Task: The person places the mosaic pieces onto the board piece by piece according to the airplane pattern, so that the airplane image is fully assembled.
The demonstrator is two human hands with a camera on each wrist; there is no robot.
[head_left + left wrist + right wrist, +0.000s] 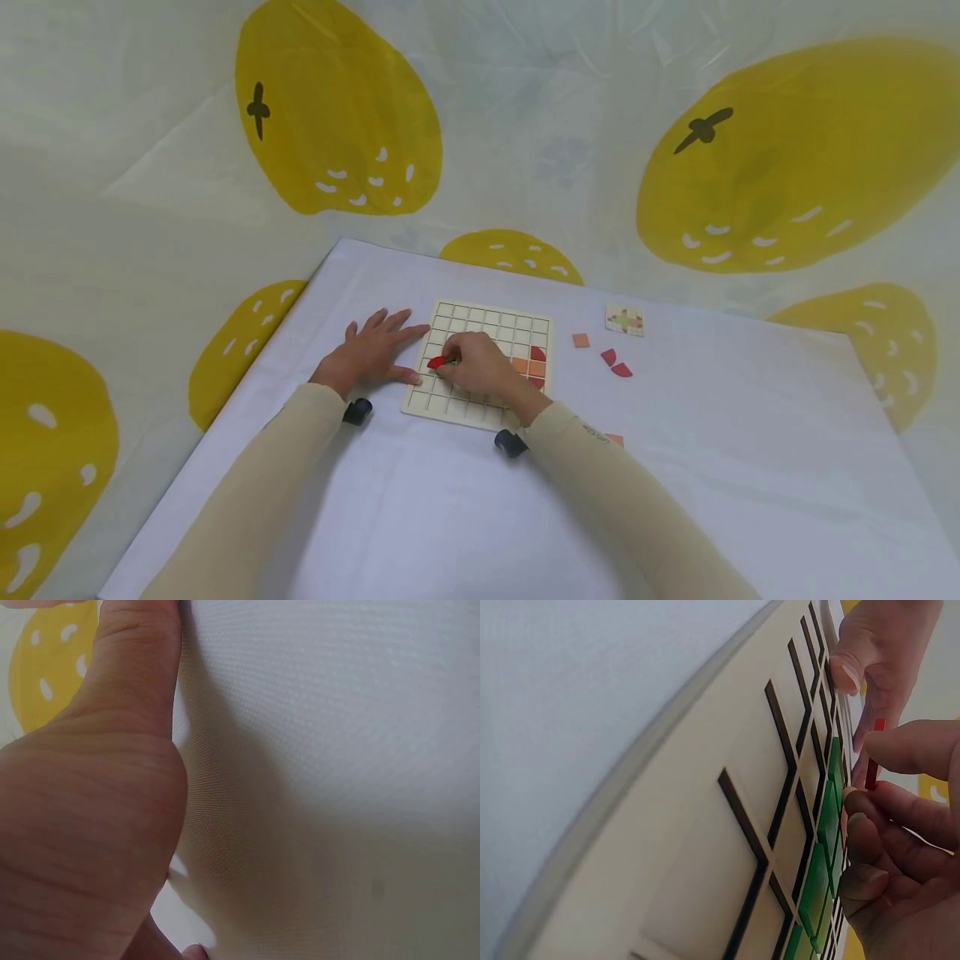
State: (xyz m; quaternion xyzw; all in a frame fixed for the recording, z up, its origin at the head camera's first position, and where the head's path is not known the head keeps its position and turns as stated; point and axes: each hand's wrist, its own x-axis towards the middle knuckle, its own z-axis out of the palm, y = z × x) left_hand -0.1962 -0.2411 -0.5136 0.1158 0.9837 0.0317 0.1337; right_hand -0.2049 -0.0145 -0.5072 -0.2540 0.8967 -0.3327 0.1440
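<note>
A pale wooden grid board [415,402] lies on the white-covered table. My right hand [480,364] is over the board's left-middle part, pinching a small red piece [436,363] between thumb and fingertip. In the right wrist view that red piece [876,754] appears edge-on, just off the board. Green pieces [817,889] sit in the grid beneath the right hand, mostly hidden from the head view. My left hand [375,350] rests with fingers spread at the board's left edge, its thumb and index finger touching the rim. Orange squares [537,367] and red quarter-round pieces [537,353] fill cells on the right side.
Right of the board lie a loose orange square [581,340], two red quarter-round pieces [621,369] and a small patterned card [625,320]. Another orange piece [616,439] is partly covered by the right sleeve. A fruit-printed sheet [525,125] hangs behind the table.
</note>
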